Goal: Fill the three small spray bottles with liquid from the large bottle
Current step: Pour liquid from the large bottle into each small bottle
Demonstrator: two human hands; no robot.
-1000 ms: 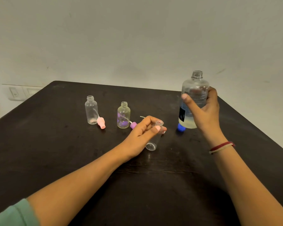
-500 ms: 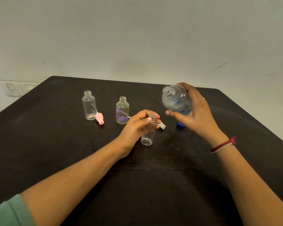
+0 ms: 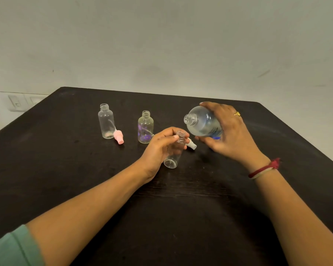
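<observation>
My left hand (image 3: 160,148) grips a small clear spray bottle (image 3: 174,155) by its upper body, uncapped, tilted with its neck up. My right hand (image 3: 227,132) holds the large clear bottle (image 3: 202,121) tipped over to the left, its open mouth just above and right of the small bottle's neck. Two more small bottles stand uncapped on the black table (image 3: 65,169): a clear one (image 3: 106,121) at the left and one with purple print (image 3: 145,127) beside it.
A pink spray cap (image 3: 118,136) lies by the left bottle. A white spray cap (image 3: 192,144) lies behind my left hand. A blue cap (image 3: 216,138) is partly hidden under the large bottle. A wall stands behind the table, with switches (image 3: 17,102) at left.
The large bottle went from upright to tipped left toward the small bottle. My left hand has raised the small bottle's neck to meet it.
</observation>
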